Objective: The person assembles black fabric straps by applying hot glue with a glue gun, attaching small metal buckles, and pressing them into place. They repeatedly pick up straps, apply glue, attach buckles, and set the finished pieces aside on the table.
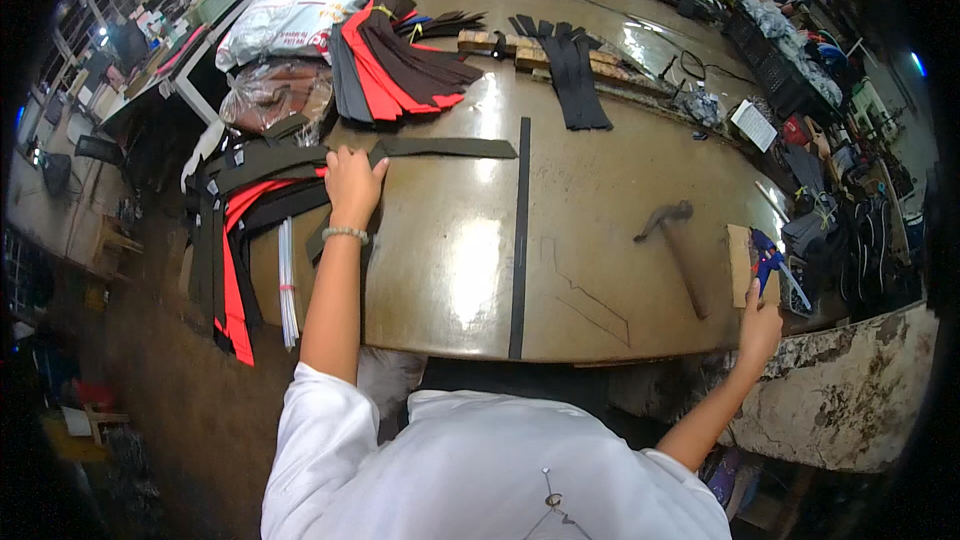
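Note:
My left hand (352,188), with a beaded bracelet at the wrist, is over a heap of fabric strips at the table's left edge. Its fingers close on a dark olive fabric strip (275,168); the fingertips are partly hidden. Another olive strip (445,148) stretches right from beside the thumb to a long black strip (520,240) that lies straight across the tabletop. Red strips (232,285) hang over the edge beneath the olive ones. At the far right, my right hand (762,330) grips a blue glue gun (768,262) above a cardboard piece (740,255).
A hammer (680,255) lies left of my right hand. White sticks (288,285) in a bundle stick out by the left edge. Farther back are fanned red, grey and brown strips (400,65), black strips (572,80), a plastic sack (290,20) and a black crate (775,60).

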Demonstrator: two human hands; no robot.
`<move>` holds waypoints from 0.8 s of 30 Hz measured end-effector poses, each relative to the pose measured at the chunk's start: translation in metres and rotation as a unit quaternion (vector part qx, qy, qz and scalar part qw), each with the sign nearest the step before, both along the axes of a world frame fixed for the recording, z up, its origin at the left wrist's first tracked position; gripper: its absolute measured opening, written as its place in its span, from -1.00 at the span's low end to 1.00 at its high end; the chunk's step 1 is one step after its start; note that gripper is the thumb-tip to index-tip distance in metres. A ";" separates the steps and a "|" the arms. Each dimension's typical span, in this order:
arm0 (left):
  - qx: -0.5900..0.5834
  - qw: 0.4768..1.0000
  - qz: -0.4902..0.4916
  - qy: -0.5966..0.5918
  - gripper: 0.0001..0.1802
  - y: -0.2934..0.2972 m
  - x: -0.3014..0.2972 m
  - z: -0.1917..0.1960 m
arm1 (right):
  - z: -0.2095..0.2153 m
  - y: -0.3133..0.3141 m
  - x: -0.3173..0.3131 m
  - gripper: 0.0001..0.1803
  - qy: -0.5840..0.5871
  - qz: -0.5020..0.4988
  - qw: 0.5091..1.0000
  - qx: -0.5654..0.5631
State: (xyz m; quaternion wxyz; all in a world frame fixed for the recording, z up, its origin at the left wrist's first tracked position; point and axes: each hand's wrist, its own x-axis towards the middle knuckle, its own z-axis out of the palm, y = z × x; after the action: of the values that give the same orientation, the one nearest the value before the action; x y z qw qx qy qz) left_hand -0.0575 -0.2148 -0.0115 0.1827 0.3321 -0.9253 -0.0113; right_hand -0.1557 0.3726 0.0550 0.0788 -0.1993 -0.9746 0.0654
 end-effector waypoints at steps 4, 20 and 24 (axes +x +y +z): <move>0.008 0.998 -0.035 0.057 -0.56 -0.007 0.005 -0.007 | 0.036 -0.058 0.035 -0.36 0.080 0.065 0.993 -0.055; -0.012 0.819 -0.445 0.362 -0.69 0.151 0.031 0.162 | 0.099 -0.252 0.032 -0.65 0.262 0.636 0.638 -0.346; 0.158 0.848 -0.368 0.347 -0.68 0.164 0.044 0.132 | 0.065 -0.249 0.040 -0.70 0.027 0.547 0.634 -0.546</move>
State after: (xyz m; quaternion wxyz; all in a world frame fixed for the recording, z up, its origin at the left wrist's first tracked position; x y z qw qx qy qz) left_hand -0.0132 -0.0508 0.1208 0.4199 -0.0341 -0.8415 -0.3383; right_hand -0.1155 0.1239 0.1199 -0.0681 0.3656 -0.6893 0.6218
